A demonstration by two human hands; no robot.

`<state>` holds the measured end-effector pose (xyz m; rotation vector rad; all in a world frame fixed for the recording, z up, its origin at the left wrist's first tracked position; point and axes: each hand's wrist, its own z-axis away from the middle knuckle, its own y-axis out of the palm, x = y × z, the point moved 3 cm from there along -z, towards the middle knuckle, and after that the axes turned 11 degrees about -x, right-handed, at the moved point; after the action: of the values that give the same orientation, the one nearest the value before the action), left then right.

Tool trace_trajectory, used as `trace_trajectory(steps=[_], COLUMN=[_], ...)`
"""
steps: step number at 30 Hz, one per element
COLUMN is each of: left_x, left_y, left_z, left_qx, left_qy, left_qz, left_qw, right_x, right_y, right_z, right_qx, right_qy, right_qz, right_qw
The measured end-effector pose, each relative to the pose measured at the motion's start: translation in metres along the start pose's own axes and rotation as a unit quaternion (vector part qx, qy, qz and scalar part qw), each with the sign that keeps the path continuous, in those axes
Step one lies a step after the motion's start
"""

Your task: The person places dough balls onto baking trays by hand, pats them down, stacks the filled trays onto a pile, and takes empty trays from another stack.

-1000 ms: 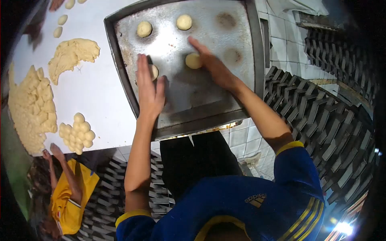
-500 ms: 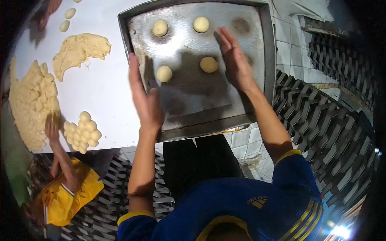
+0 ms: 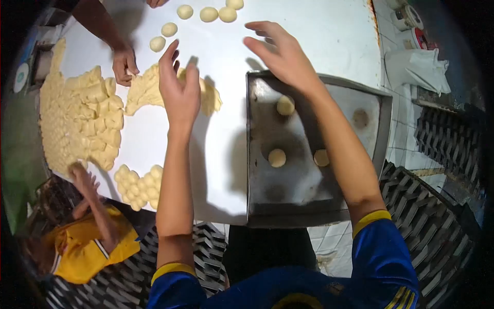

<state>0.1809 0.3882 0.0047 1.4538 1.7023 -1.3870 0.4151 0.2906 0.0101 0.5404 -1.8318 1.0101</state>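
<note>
My left hand [image 3: 180, 92] hovers over the table beside a torn strip of dough [image 3: 146, 88]. Its fingers are apart and nothing is in them. Stretched past the far edge of the metal baking tray [image 3: 386, 118], my right hand [image 3: 282, 55] is also open, with curved fingers holding nothing. Three dough balls show on the tray: one near the far edge [image 3: 285, 105], one lower left [image 3: 277, 158], and one partly behind my right forearm [image 3: 321, 157]. Several more dough balls [image 3: 209, 14] lie on the white table beyond my hands.
A large slab of cut dough [image 3: 82, 118] covers the table's left side. Near it sits a cluster of small dough balls [image 3: 136, 186]. One co-worker's hand [image 3: 124, 66] touches the dough strip; another person in yellow [image 3: 98, 247] reaches in at lower left. Dark stacked racks [image 3: 432, 206] stand right.
Both hands have moved from over the tray, away from me toward the loose balls. The view has shifted, so the tray appears lower and further right. A co-worker's hand now touches the dough strip.
</note>
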Motion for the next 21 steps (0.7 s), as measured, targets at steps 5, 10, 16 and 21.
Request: trace_trajectory(steps=[5,10,16,21], left_x=[0.054,0.101,0.084,0.053], left_y=[0.064,0.125,0.125,0.076], left_z=[-0.099,-0.157,-0.161,-0.107], left_qx=[0.091,0.156,0.218,0.182], left_qy=[0.089,0.327,0.168,0.074], left_qz=[-0.065,-0.276,-0.238,-0.043], left_qw=[0.990,0.890,0.932,0.980], right_x=[-0.029,-0.027,-0.031,0.004], right_y=[0.063,0.093,0.084,-0.002], right_z=[-0.087,-0.128,-0.138,-0.063], right_qx=[-0.011,0.063,0.104,0.075], right_qy=[-0.152,-0.203,-0.207,0.053], right_qz=[0.221,0.439,0.400,-0.102], right_qw=[0.963,0.873,0.887,0.991])
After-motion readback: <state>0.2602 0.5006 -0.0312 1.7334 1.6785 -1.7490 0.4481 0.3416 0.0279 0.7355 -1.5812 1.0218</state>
